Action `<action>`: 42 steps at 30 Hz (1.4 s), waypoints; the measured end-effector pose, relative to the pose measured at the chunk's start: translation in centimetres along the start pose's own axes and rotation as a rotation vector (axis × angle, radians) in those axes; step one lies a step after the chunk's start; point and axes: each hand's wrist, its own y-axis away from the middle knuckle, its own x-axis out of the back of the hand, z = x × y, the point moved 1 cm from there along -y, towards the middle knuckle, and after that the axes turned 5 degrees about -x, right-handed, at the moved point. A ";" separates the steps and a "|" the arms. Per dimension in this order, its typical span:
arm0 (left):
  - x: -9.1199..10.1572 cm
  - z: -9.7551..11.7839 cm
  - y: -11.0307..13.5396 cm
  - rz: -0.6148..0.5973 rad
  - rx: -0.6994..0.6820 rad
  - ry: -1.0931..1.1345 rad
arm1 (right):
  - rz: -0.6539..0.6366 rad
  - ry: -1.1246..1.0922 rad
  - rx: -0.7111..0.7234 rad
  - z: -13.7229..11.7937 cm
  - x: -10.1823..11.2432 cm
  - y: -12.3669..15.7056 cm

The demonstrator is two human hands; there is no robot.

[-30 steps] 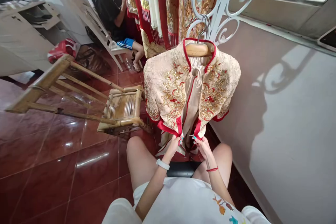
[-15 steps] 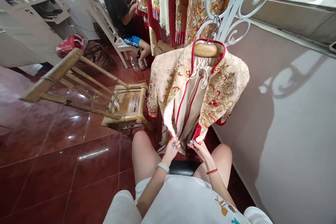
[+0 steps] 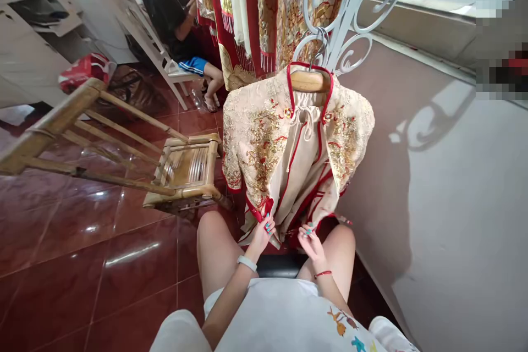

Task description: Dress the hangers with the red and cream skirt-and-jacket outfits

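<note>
A cream jacket with gold and red embroidery and red trim (image 3: 264, 137) hangs on a wooden hanger (image 3: 309, 81) from a white scrolled metal stand (image 3: 350, 11) in front of my knees. My left hand (image 3: 262, 234) pinches the red-edged bottom hem of the jacket's left front panel. My right hand (image 3: 310, 239) grips the lower red edge of the right front panel, whose inner lining is turned outward. I sit on a black stool (image 3: 280, 265).
A low bamboo chair (image 3: 185, 170) lies tipped on the red tiled floor (image 3: 103, 264) to my left. Another person sits on a white chair (image 3: 165, 60) at the back beside hanging red and gold garments (image 3: 256, 5). A pale wall (image 3: 454, 203) closes the right side.
The left front panel, flipped open half a second ago, lies back down with embroidery showing. The right panel is now folded open. Both hands have shifted slightly lower.
</note>
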 end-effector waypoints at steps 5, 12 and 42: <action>0.1 -0.4 -0.4 0.051 0.028 -0.030 | -0.009 0.064 -0.066 3.0 -3.8 -2.7; 0.5 -0.6 -0.6 0.080 -0.020 -0.057 | 0.004 0.224 -0.076 1.5 -6.4 -2.2; -2.2 0.6 0.9 -0.019 -0.164 -0.189 | 0.151 0.360 0.070 3.1 -5.4 1.4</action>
